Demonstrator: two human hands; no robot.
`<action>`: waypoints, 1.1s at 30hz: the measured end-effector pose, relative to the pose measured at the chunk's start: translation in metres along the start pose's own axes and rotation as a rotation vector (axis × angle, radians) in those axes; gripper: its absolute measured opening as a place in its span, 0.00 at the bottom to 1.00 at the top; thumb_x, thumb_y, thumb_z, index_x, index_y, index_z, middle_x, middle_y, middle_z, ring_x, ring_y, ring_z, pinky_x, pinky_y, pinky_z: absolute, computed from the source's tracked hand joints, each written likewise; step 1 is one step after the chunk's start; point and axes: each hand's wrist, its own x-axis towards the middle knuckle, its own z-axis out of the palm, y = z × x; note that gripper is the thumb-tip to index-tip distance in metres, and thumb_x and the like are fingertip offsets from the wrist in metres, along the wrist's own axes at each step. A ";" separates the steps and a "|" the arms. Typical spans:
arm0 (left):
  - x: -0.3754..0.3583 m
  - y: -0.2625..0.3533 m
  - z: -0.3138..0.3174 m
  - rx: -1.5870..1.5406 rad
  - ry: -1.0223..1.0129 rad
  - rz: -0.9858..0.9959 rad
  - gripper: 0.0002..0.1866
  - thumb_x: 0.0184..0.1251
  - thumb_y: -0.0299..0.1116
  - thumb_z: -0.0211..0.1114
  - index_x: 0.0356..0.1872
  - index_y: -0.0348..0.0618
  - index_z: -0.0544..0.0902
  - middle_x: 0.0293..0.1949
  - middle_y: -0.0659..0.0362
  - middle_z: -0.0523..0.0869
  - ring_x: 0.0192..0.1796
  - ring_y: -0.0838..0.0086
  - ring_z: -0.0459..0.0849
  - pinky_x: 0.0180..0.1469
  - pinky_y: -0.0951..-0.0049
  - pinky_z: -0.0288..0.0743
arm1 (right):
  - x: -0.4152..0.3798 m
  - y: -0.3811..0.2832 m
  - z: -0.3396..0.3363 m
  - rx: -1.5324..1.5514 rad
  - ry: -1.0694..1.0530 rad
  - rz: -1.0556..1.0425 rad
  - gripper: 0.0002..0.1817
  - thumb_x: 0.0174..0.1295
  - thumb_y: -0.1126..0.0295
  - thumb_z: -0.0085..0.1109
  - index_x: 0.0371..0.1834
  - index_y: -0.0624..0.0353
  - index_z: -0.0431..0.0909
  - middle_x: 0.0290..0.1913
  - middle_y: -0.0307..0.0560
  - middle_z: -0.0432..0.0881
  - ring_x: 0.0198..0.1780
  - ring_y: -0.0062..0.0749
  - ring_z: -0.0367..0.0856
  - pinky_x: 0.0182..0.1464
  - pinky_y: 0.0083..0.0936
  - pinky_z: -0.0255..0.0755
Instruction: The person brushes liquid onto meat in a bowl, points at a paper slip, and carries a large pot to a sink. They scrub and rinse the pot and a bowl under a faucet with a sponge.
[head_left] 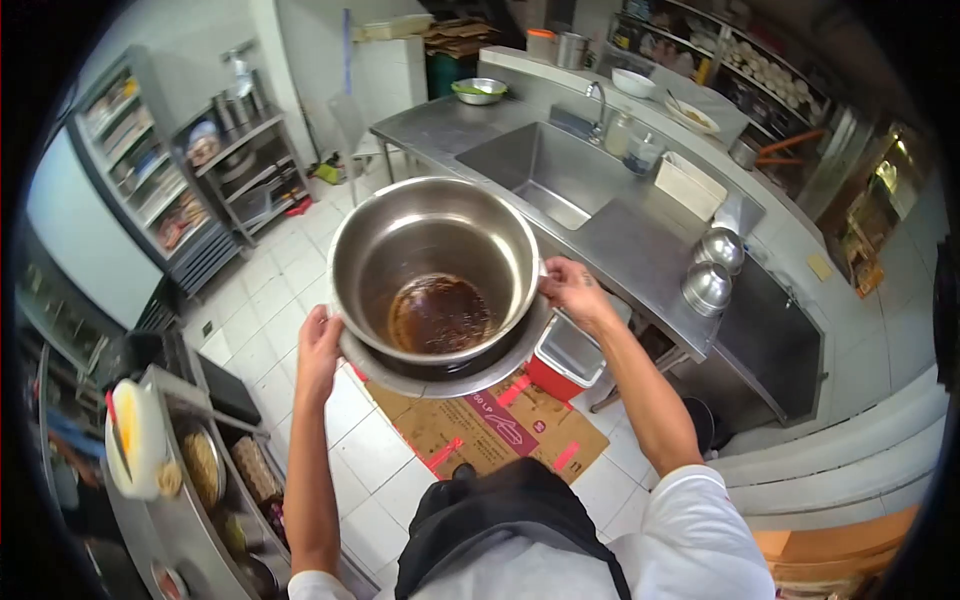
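A large steel pot [430, 235] with brown liquid residue at its bottom is held up in front of me, over the floor. Beneath it shows the rim of a wider metal basin [480, 378], in which the pot seems to sit. My left hand [320, 345] grips the left side of these vessels, its fingers closed at the rim. At the right side my right hand [574, 285] is closed round the edge near the pot's handle. Which of the two rims each hand bears on is partly hidden.
Ahead is a steel counter [640, 250] with a sink [540, 170], metal bowls [708, 288] and a white bin [690, 186]. A red cooler [565, 360] and flat cardboard [490, 430] lie on the floor. Shelving [165, 510] with food containers stands at the left.
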 end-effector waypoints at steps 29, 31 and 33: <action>0.710 -0.385 0.465 0.245 -0.738 -0.856 0.11 0.60 0.30 0.46 0.42 0.53 0.73 0.31 0.67 0.78 0.32 0.80 0.74 0.37 0.72 0.62 | 0.494 0.374 -0.300 -0.182 0.944 0.360 0.09 0.51 0.74 0.53 0.24 0.60 0.61 0.20 0.45 0.69 0.28 0.31 0.73 0.31 0.30 0.68; 0.724 -0.461 0.472 0.264 -0.744 -1.046 0.17 0.59 0.34 0.45 0.51 0.55 0.68 0.38 0.68 0.76 0.41 0.77 0.72 0.48 0.62 0.56 | 0.495 0.404 -0.298 -0.296 0.973 0.695 0.07 0.53 0.77 0.51 0.31 0.57 0.64 0.26 0.40 0.68 0.23 0.26 0.69 0.19 0.25 0.67; 0.735 -0.482 0.489 0.301 -0.770 -1.084 0.18 0.59 0.34 0.44 0.53 0.56 0.67 0.40 0.68 0.76 0.41 0.77 0.71 0.48 0.63 0.56 | 0.504 0.410 -0.297 -0.290 1.005 0.791 0.07 0.53 0.76 0.51 0.32 0.56 0.64 0.27 0.39 0.68 0.22 0.26 0.68 0.19 0.25 0.67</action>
